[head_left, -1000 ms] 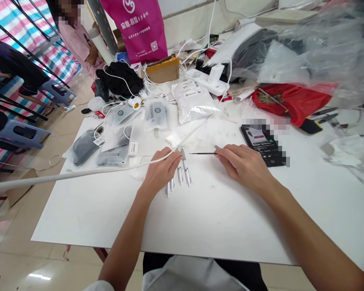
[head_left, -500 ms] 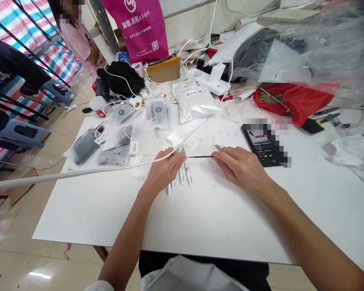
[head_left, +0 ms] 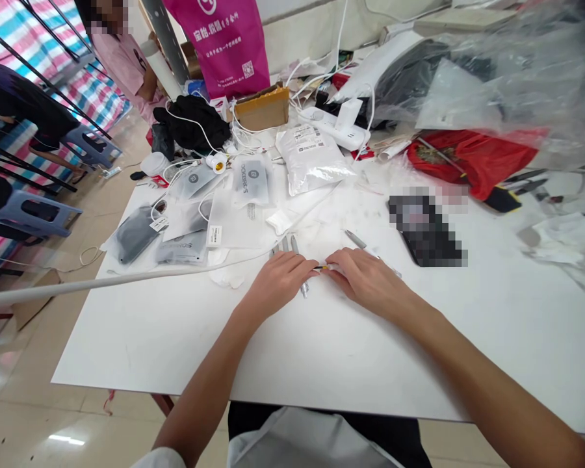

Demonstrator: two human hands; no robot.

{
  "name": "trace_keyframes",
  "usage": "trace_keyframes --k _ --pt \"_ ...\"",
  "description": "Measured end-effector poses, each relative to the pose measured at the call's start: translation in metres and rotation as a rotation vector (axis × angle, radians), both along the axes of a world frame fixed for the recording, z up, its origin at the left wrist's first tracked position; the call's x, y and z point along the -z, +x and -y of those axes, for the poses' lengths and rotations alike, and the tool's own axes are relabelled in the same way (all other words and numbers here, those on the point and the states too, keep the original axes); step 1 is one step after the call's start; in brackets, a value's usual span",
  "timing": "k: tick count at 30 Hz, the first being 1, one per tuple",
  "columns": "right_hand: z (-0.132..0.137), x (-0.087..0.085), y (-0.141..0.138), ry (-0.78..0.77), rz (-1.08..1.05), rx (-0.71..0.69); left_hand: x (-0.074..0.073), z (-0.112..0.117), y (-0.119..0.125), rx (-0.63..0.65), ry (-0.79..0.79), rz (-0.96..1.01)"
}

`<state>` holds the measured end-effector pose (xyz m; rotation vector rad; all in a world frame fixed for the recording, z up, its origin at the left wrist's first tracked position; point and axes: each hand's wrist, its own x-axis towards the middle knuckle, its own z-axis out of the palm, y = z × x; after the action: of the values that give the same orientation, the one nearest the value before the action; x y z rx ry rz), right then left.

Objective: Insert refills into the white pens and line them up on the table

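Note:
My left hand (head_left: 283, 278) is closed, its thumb and fingers pinching one end of a thin pen refill (head_left: 320, 267). Only a short dark and yellow stretch of the refill shows between my hands. My right hand (head_left: 365, 279) pinches the other end, where a pale piece shows at the fingertips. Just beyond the right hand lies a clear pen with a grey tip (head_left: 355, 239), partly covered by that hand. Several similar pens (head_left: 295, 246) lie side by side under and behind my left hand, mostly hidden.
A white cable (head_left: 175, 275) crosses in front of the bagged goods (head_left: 136, 234). A phone (head_left: 426, 231) lies at the right. Behind are a white parcel (head_left: 312, 159), a power strip (head_left: 341, 130), a cardboard box (head_left: 262, 109) and a red bag (head_left: 478, 159). Two people are at the left.
My hands have come closer together, so less of the refill shows between them. A yellow part is now visible. The pen beyond my right hand is more exposed.

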<state>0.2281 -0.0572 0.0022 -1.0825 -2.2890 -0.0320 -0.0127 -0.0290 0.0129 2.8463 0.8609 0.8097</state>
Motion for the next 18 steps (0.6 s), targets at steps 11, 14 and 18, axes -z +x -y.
trace_keyframes --k 11,14,18 --pt "0.005 -0.012 -0.002 0.015 0.052 0.051 -0.002 0.004 0.004 -0.073 0.064 0.003" --pt "0.006 -0.013 0.0 -0.07 -0.066 0.029 -0.004 0.003 0.003 -0.09 -0.002 0.026" --pt "0.008 -0.017 0.001 -0.252 -0.369 0.003 -0.001 0.003 0.002 -0.087 -0.031 0.065"
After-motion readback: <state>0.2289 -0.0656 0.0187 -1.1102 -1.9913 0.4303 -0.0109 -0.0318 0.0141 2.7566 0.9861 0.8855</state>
